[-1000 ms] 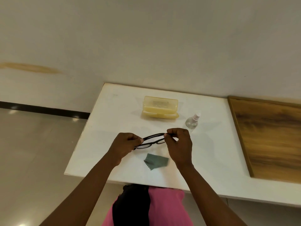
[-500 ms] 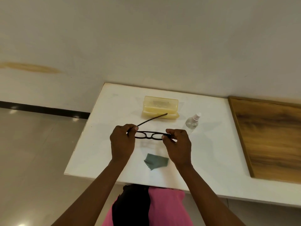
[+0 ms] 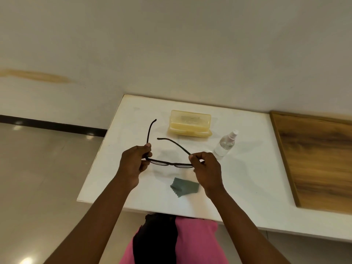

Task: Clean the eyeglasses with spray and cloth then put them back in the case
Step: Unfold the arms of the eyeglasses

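Holding: head view, eyeglasses (image 3: 169, 162) are up in the air over the white worktop (image 3: 247, 178), both temple arms swung out away from the person
Left grip: left hand (image 3: 134, 164) pinches the frame's left corner at the hinge, fingers curled round it
Right grip: right hand (image 3: 206, 168) pinches the right corner the same way, thumb and fingers pressed on the frame
Step in hand: looks like the unfolding bit, so no spray or wipe done yet I'd say
Next move: probably needs one hand freed to grab the spray bottle (image 3: 224, 144), which stands just past the right hand, while the other keeps the frame steady
Cloth: grey cloth (image 3: 183, 186) lies on the worktop right under the glasses, near the front edge, easy reach
Case: yellowish see-through case (image 3: 190, 124) sits farther back, lid looks down, so it'd want opening later
Writing: can't read any brand or label on bottle, case or frame, too small and blurry
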